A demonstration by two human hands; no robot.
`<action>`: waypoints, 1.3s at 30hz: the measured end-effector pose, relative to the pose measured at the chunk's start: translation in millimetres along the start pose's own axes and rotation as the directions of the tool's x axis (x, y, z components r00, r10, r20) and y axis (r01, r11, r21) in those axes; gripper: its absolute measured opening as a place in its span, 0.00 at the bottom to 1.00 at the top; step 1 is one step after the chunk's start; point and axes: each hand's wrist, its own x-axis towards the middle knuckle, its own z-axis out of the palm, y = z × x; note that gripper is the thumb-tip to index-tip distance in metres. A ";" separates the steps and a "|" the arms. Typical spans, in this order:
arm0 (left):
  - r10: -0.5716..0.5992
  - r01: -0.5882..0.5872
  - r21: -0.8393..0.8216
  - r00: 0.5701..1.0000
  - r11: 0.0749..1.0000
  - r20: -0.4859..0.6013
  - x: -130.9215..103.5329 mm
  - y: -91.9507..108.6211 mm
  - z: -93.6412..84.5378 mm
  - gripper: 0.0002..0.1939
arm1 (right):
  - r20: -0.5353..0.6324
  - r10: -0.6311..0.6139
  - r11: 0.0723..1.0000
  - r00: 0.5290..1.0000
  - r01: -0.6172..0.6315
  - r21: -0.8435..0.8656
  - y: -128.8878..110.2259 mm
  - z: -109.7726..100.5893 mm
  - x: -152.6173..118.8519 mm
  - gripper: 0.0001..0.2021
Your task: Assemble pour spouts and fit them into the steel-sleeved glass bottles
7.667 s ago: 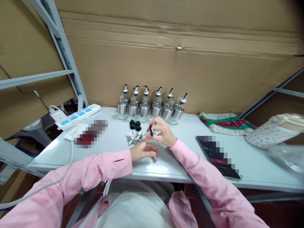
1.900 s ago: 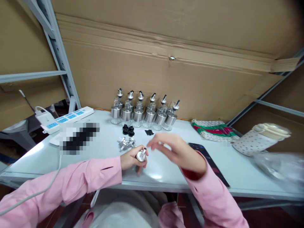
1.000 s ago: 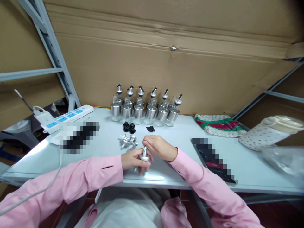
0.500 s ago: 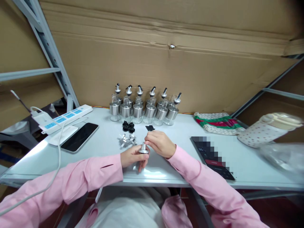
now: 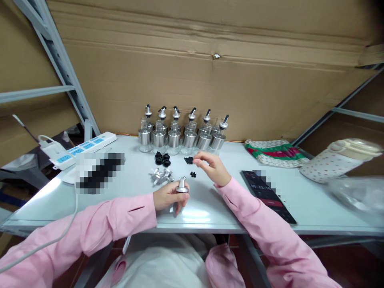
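My left hand (image 5: pixel 171 197) is closed around a silver metal pourer spout (image 5: pixel 182 186), held upright just above the table near its front edge. My right hand (image 5: pixel 211 168) has moved to a small pile of black flip caps (image 5: pixel 189 160), thumb and forefinger pinched together at its right side. Whatever lies between those fingertips is too small to make out. Loose silver pourer spouts (image 5: pixel 161 176) lie just beyond my left hand. Behind them are several black ringed stoppers (image 5: pixel 162 159). Tiny black pieces (image 5: pixel 193 175) sit between my two hands.
Two rows of glass bottles with steel sleeves (image 5: pixel 174 140) stand at the back, the rear ones topped with pourers. A power strip (image 5: pixel 85 149) and a pixelated phone are at left. On the right are a phone (image 5: pixel 267 196), a patterned cloth (image 5: pixel 276 153) and a dotted flask (image 5: pixel 333 162).
My right hand has left the spout in my left hand and moved up and right to the black flip caps. The spout's top and the tiny black pieces are now uncovered.
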 end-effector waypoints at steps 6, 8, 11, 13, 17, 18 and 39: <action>-0.001 0.001 -0.006 1.000 1.000 0.004 0.2 -1.3 -1.3 0.25 | 0.127 0.127 0.969 0.984 -0.096 -0.227 28.4 -15.5 4.6 0.07; -0.003 0.003 -0.006 1.000 1.000 0.005 0.2 -1.6 -1.7 0.25 | 0.197 0.179 0.929 0.964 -0.100 -0.356 36.6 -12.6 2.2 0.08; -0.006 0.006 -0.009 1.000 1.000 0.001 0.0 -0.6 -1.3 0.25 | 0.268 0.189 0.890 0.945 -0.049 -0.453 45.2 -6.6 -1.5 0.10; -0.011 0.011 -0.011 1.000 1.000 -0.002 -0.1 0.4 -0.7 0.25 | 0.313 0.164 0.887 0.936 -0.002 -0.461 47.8 -4.8 -2.9 0.12; -0.012 0.012 -0.004 1.000 1.000 -0.003 -0.3 0.9 0.0 0.26 | 0.349 0.168 0.891 0.922 0.010 -0.454 45.0 -6.7 -3.1 0.12; -0.011 0.011 -0.001 1.000 1.000 -0.004 -0.4 0.8 0.0 0.26 | 0.365 0.182 0.894 0.913 0.001 -0.449 43.6 -7.5 -2.9 0.12; -0.034 0.034 0.038 0.999 0.999 -0.005 -1.3 3.4 -1.0 0.26 | 0.445 0.295 0.890 0.846 -0.074 -0.449 47.7 -6.0 -4.1 0.16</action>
